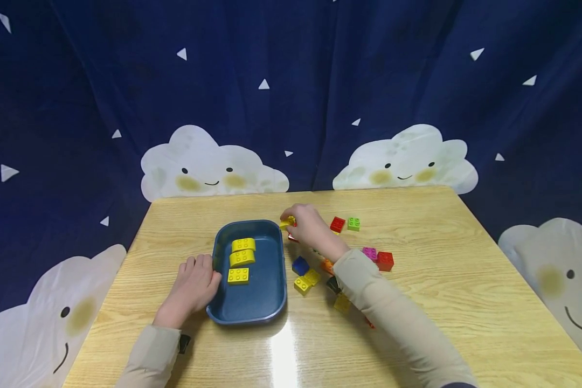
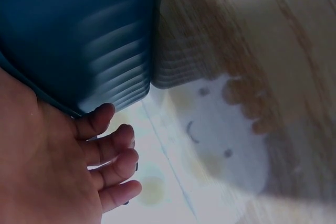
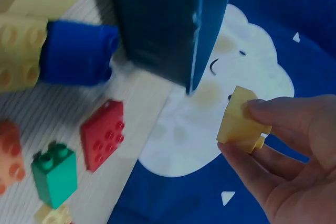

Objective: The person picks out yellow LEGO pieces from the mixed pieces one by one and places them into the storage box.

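My right hand [image 1: 310,225] pinches a yellow toy brick [image 3: 242,119] between thumb and fingers. It is raised near the far right corner of a dark blue tray [image 1: 252,315]. My left hand [image 1: 194,283] lies at the tray's left rim. In the left wrist view its fingers [image 2: 113,163] are loosely bent beside the ridged outer wall, and the thumb is hidden. Inside the tray are two curved yellow bricks, a far one [image 1: 243,244] and a nearer one [image 1: 242,257], and a rectangular yellow brick [image 1: 238,276].
Right of the tray lie loose bricks: blue [image 1: 300,265], yellow [image 1: 302,285], orange [image 1: 327,265], magenta [image 1: 369,253], red [image 1: 385,261] and light green [image 1: 353,223]. My right forearm hides part of the pile. A green brick [image 3: 54,174] shows in the right wrist view. A dark curtain [image 1: 291,108] hangs behind the table.
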Available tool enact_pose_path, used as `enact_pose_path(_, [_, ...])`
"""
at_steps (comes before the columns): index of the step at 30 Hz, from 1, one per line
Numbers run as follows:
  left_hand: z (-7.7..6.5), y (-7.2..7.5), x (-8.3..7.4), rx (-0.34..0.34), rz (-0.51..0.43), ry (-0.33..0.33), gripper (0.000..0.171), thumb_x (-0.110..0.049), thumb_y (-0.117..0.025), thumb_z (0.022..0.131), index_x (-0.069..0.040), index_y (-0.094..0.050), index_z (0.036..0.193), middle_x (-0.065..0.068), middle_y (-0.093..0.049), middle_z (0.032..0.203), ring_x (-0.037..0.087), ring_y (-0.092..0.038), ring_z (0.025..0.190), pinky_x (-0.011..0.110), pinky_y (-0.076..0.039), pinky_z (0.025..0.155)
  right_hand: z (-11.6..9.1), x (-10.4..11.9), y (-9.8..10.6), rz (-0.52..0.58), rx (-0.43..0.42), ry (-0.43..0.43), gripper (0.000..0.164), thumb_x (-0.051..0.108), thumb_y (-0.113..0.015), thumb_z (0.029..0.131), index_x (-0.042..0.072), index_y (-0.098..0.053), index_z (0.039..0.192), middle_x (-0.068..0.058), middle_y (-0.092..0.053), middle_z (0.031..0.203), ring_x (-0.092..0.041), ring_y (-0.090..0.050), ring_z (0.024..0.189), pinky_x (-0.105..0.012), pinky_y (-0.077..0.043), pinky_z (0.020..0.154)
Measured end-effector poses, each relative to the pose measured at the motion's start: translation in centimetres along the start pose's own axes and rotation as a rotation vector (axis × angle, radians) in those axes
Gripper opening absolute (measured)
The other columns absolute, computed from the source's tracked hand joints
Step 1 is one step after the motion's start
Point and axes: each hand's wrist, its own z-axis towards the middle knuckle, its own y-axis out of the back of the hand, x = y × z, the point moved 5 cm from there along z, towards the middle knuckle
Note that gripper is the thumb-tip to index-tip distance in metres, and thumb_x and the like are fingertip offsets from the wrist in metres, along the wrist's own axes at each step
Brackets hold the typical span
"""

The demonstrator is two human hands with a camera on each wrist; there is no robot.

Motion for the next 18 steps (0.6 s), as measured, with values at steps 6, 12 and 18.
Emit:
enact_pose_path(6, [0.0,0.1,-0.1,0.005,-0.004,0.003,0.023,-0.022,-0.043,0.088,0.0,-0.045,0.096,0.009,-0.041,0.085,0.029,-0.036,0.083,0.041,-0.027,0.073,-0.3,1.8,-1.3,0.052,0.037,0.041,0.022,0.007,-0.067,0.083,0.007,-0.07,0.105,-0.007,-0.065,0.107,-0.018,-0.058,0.093,-0.031,-0.049,0.081])
enact_pose_path(12, [0.0,0.1,-0.1,0.009,-0.006,0.009,0.024,-0.022,-0.044,0.089,0.0,-0.045,0.097,0.009,-0.041,0.086,0.029,-0.036,0.083,0.042,-0.027,0.073,-0.4,2.7,-3.3,0.074,0.111,0.042,0.025,0.01,-0.066,0.084,0.009,-0.069,0.108,-0.005,-0.063,0.107,-0.015,-0.056,0.091,-0.027,-0.049,0.081])
enact_pose_path(18, [0.0,0.0,0.0,0.015,-0.011,0.014,0.021,-0.022,-0.043,0.089,-0.002,-0.045,0.095,0.008,-0.041,0.085,0.029,-0.035,0.083,0.041,-0.027,0.073,-0.6,2.9,-5.2,0.063,0.173,0.031,0.028,0.01,-0.067,0.084,0.009,-0.068,0.112,-0.004,-0.062,0.111,-0.016,-0.055,0.097,-0.029,-0.047,0.088])
